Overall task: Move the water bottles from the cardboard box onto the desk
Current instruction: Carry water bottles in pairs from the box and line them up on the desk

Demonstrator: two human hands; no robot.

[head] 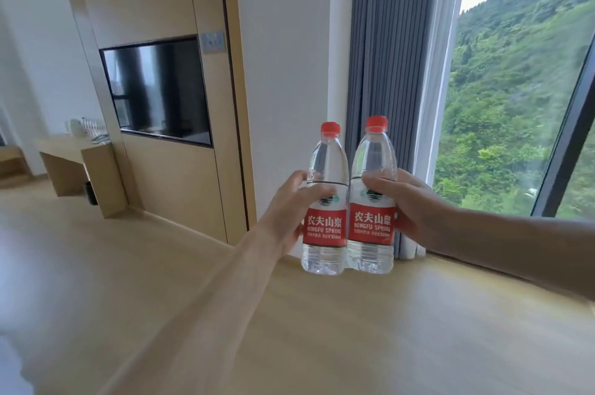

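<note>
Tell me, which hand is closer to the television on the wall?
The left hand. It grips the left bottle, on the side toward the television, which sits far off to its upper left. The right hand grips the right bottle, farther away, near the window.

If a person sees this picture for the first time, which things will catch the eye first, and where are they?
First, the two water bottles with red caps and red labels, held upright side by side in the centre: the left hand grips the left bottle and the right hand grips the right bottle. Next, the large window on the right with a green hillside, and the dark television in the wall on the left.
</note>
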